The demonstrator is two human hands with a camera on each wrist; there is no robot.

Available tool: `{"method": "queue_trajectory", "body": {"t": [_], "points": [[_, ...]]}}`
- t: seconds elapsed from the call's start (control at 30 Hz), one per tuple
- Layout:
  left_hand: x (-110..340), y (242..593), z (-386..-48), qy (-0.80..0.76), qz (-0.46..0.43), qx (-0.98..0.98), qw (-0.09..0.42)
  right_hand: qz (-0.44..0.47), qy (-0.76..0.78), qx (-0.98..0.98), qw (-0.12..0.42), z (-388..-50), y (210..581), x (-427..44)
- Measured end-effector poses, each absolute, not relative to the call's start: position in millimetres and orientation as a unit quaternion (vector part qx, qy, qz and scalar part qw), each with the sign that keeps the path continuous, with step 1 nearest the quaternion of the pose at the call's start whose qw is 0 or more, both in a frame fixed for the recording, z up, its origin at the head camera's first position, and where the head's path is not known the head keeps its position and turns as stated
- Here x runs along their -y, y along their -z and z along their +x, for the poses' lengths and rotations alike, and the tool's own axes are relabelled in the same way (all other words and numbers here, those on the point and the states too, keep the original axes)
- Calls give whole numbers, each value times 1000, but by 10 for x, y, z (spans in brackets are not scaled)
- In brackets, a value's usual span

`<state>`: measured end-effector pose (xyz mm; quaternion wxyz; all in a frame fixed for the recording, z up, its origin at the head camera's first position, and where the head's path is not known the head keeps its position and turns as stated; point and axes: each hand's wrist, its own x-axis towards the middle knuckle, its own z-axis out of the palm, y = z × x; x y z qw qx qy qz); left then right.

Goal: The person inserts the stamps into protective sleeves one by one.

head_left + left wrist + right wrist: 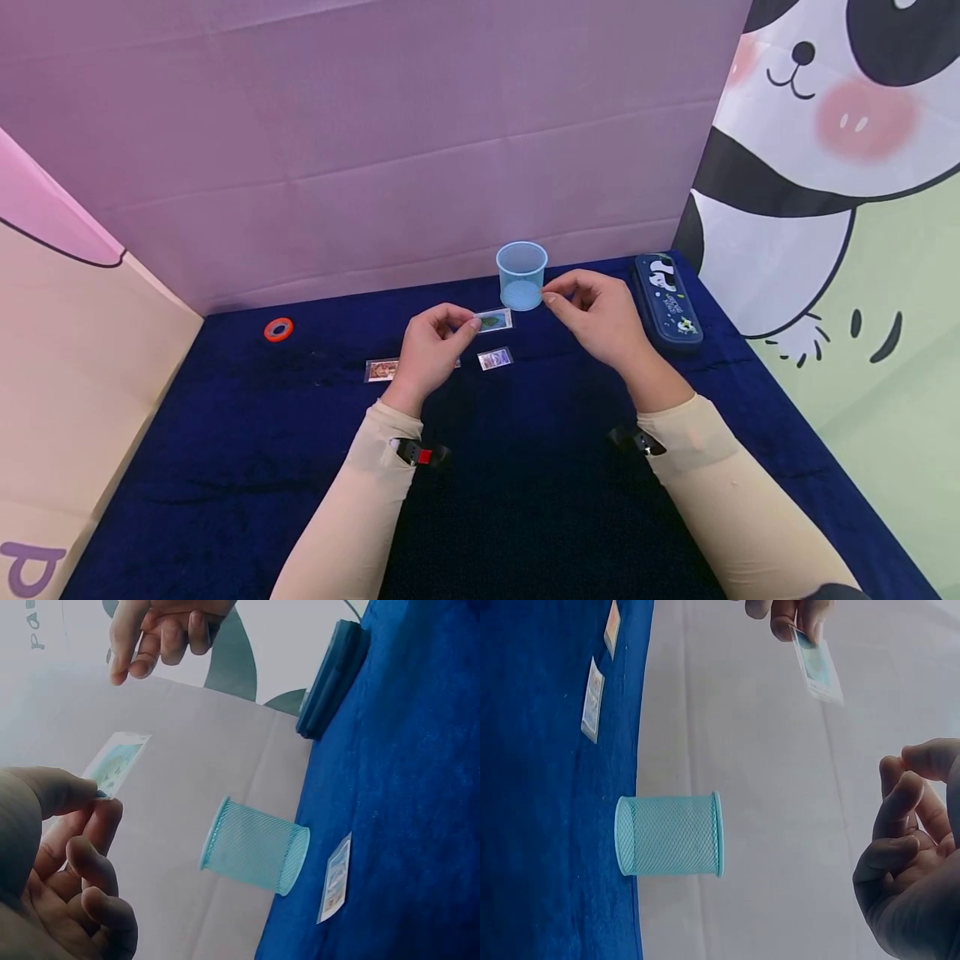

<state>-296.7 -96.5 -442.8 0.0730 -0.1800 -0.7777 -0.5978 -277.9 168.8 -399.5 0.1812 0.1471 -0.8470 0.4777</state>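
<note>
My left hand [433, 343] pinches a small stamp-like picture card in a clear sleeve [495, 320] between thumb and forefinger, raised above the table. Green and blue show on its face in the left wrist view. Across from it, my right hand [600, 319] hovers with curled fingers, thumb and forefinger tips together; nothing shows between them. A purplish card [495, 358] lies flat below the held one. Left of it lies a brownish card [381, 370], partly hidden by my left hand. Behind the hands stands an upright light-blue mesh cup [522, 271].
A dark blue panda pencil case [667, 300] lies right of my right hand. At the far left is a red-orange ring-shaped object [278, 330]. The dark blue cloth [225, 417] covers the table, with a hanging fabric wall [375, 167] along its back edge.
</note>
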Motion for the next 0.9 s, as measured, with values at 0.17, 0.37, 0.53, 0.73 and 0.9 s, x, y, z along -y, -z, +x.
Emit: {"method": "queue_trajectory", "body": {"t": [0.17,0.37,0.53,0.73,0.9], "points": [[893,4482,-2993,589,-176,786,62,135,-470,853,182,-2813,4009,-1753],[792,4579,-3029,572,-161,804,36,120,-461,861,179,-2860,4035,-1816],[704,4675,-3073,561,-152,813,23,112,-457,865,177,-2868,4038,-1856],[604,4790,-3117,545,-138,827,-2,96,-441,877,168,-2896,4068,-1897],[508,4837,-3141,523,-135,841,-15,87,-427,886,156,-2935,4093,-1939]]}}
